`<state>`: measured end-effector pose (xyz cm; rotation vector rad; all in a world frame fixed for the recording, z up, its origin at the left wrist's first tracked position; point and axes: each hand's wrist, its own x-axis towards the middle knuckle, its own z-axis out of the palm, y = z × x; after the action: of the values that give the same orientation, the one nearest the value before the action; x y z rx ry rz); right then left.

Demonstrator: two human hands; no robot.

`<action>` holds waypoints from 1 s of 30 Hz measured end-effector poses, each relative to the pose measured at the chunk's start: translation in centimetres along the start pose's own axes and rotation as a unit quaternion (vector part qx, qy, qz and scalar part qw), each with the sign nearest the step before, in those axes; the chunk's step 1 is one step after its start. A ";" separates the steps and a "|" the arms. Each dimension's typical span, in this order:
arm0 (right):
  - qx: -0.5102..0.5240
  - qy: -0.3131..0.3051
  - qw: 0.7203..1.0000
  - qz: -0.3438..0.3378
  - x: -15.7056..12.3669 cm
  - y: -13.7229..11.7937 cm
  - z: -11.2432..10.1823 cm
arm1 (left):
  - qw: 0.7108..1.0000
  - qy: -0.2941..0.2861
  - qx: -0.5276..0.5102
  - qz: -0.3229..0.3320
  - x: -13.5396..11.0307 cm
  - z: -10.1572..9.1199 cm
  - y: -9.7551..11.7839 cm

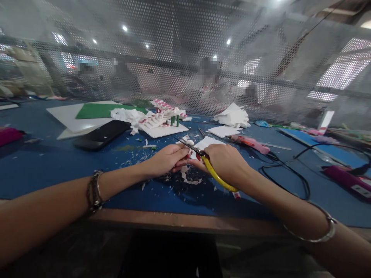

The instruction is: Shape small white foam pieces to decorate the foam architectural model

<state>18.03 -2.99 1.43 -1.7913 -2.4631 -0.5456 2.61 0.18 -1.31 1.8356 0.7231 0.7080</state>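
Observation:
My right hand (224, 160) is closed round yellow-handled scissors (203, 158), whose dark blades point left and away from me. My left hand (166, 158) pinches a small white and red piece (188, 153) right at the blades. Both hands hover just above the blue table (43, 166), close together near its front middle. White paper scraps (188, 178) lie under and around them.
A black phone (101, 134) lies to the left, beside white and green sheets (95, 111). White foam pieces with red parts (162, 119) sit behind. A pink glue gun (251, 143) and black cable (290, 175) lie to the right. A perforated screen (185, 58) closes the back.

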 end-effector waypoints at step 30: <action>0.159 -0.061 0.981 -0.092 -0.1 0.1 0.6 | 0.986 -0.131 -0.103 0.021 0.3 -1.9 -0.9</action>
<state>18.28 -2.87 0.88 -1.5268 -2.6289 -0.0403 1.28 1.83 -1.46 1.7165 0.4242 0.5321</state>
